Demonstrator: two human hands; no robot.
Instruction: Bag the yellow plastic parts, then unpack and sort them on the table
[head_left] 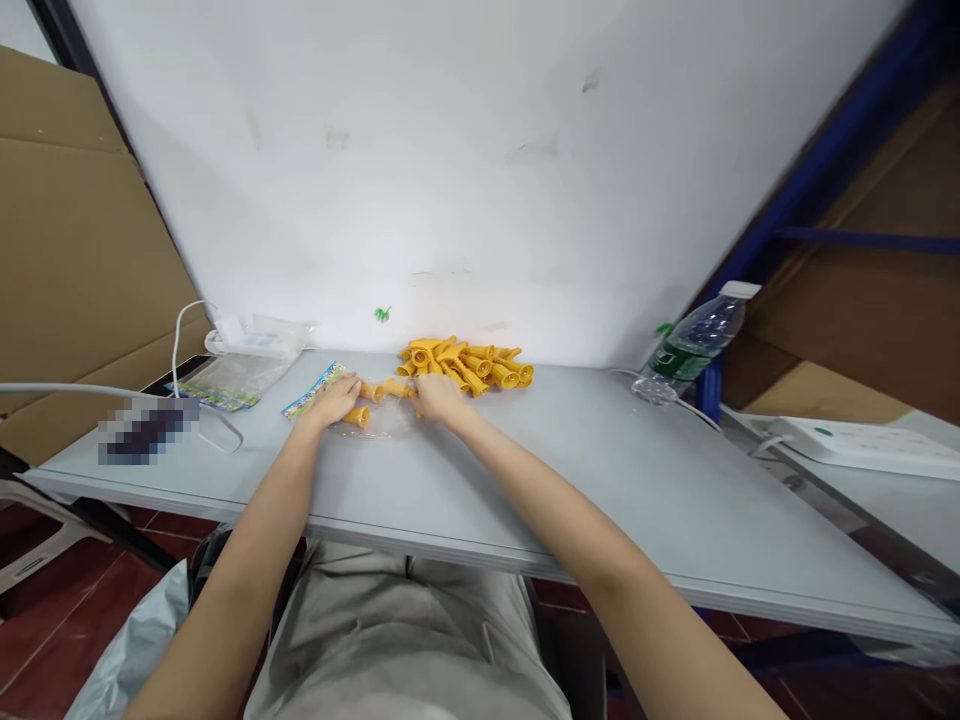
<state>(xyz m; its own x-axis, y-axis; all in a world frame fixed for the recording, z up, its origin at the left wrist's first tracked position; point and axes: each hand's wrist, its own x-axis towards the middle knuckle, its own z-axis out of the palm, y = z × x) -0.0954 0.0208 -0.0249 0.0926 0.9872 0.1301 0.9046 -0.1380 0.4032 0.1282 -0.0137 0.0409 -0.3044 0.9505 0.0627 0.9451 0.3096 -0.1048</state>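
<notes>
A clear plastic bag (pixel 390 424) with a colourful printed header card (pixel 306 396) lies flat on the table. My left hand (pixel 334 402) is closed on its left part, beside the card. Inside or under the clear film are a few yellow plastic toy horns (pixel 357 416); which of them are fully inside, I cannot tell. At the right end of the bag, my right hand (pixel 441 397) has its fingers wrapped on a yellow horn (pixel 401 388), partly hidden by the hand. Just behind my right hand is a heap of similar yellow horns (pixel 480 365).
More header-card bags (pixel 232 380) lie at the left, near a white cable (pixel 178 345) and a blurred dark object (pixel 146 432). A plastic bottle (pixel 694 345) stands tilted at the right, by a power strip (pixel 874 445). A white panel (pixel 480 180) rises behind the table (pixel 600 480).
</notes>
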